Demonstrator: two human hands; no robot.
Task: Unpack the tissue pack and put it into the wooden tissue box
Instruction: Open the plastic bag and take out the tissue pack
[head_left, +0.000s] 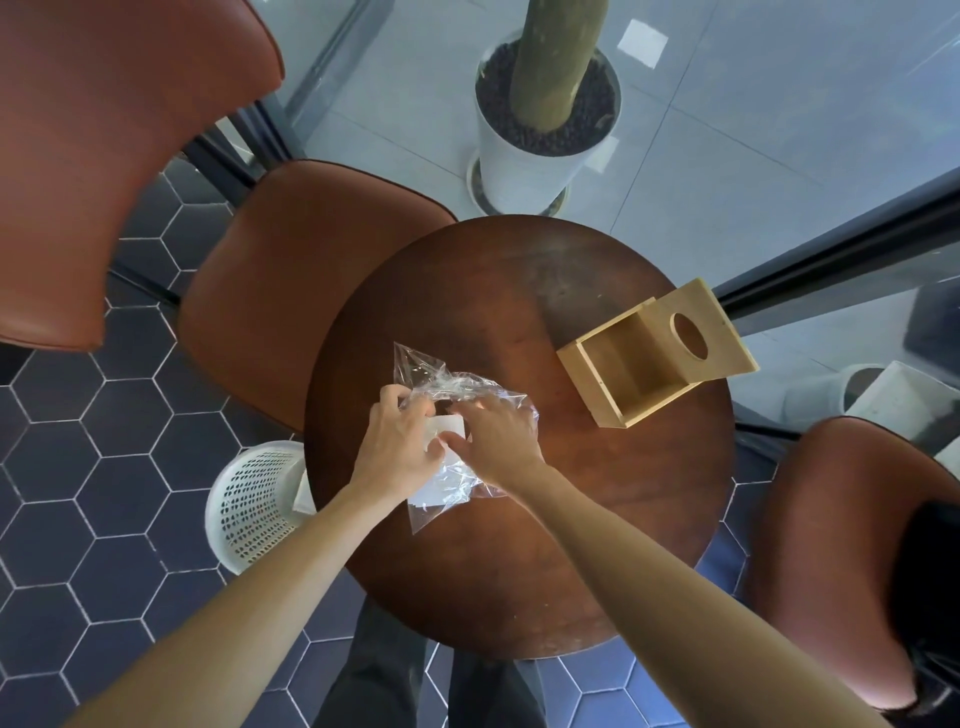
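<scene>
A white tissue pack (448, 427) lies in a crumpled clear plastic wrapper (447, 382) on the round dark wooden table (519, 545). My left hand (400, 447) grips the pack and wrapper from the left. My right hand (498, 436) pinches the wrapper from the right, partly inside the plastic. Both hands cover most of the tissues. The wooden tissue box (628, 374) stands open at the table's right edge, its lid (696, 338) with an oval hole slid back to the far side. The inside of the box holds nothing.
Brown leather chairs stand at the left (291, 275), far left (104, 156) and right (841, 545). A white perforated bin (254, 504) sits on the hexagon-tiled floor left of the table. A white plant pot (540, 130) stands behind a glass wall.
</scene>
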